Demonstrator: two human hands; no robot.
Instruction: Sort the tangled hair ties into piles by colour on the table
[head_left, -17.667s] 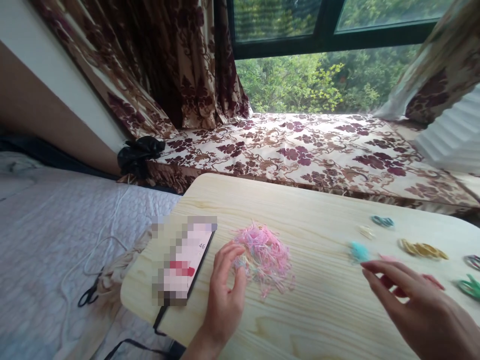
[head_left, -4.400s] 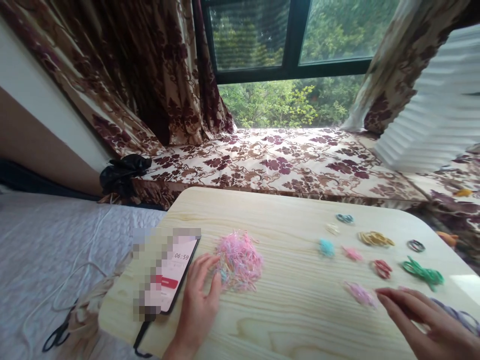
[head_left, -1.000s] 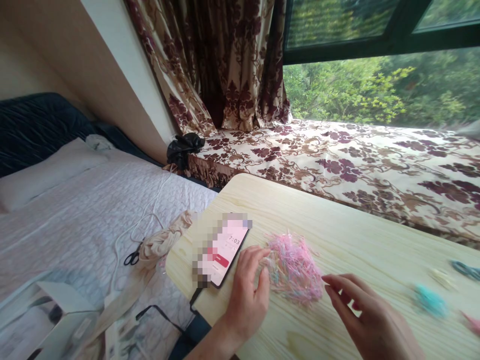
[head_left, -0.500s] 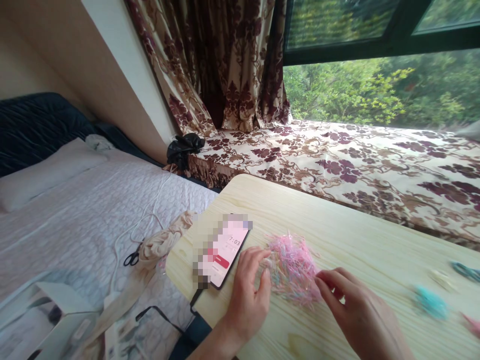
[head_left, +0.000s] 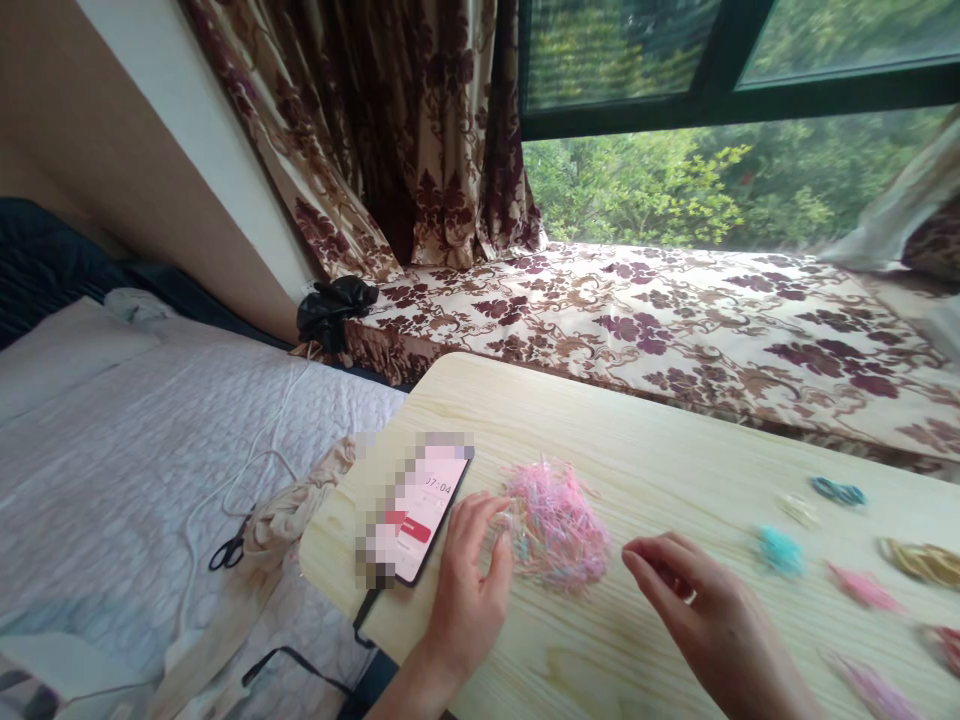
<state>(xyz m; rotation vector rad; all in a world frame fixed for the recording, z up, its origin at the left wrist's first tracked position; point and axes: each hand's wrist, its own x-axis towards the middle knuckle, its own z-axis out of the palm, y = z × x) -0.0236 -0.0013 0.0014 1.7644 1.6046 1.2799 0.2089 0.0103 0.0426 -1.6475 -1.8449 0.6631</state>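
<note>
A heap of thin, mostly pink elastic bands (head_left: pixel 556 524) lies on the pale wooden table (head_left: pixel 660 450). My left hand (head_left: pixel 466 590) rests at the heap's left edge, fingers spread and touching the bands. My right hand (head_left: pixel 701 610) hovers just right of the heap, its fingers curled together in a pinch; what they hold, if anything, is too small to make out. Small sorted clumps lie to the right: a turquoise one (head_left: pixel 780 550), a pink one (head_left: pixel 862 588), a yellow one (head_left: pixel 922 562), a blue one (head_left: pixel 838 491).
A phone (head_left: pixel 416 508) with a lit screen and a cable lies left of the heap. Beside the table is a bed with a white cover (head_left: pixel 112 450), scissors (head_left: pixel 225 550) and a white cord. A patterned window seat (head_left: pixel 675 320) and curtains are behind.
My right hand has pulled back from the heap's right edge with fingers pinched. The view has swung to the right, bringing the sorted clumps back in sight. The left hand stays at the heap.
</note>
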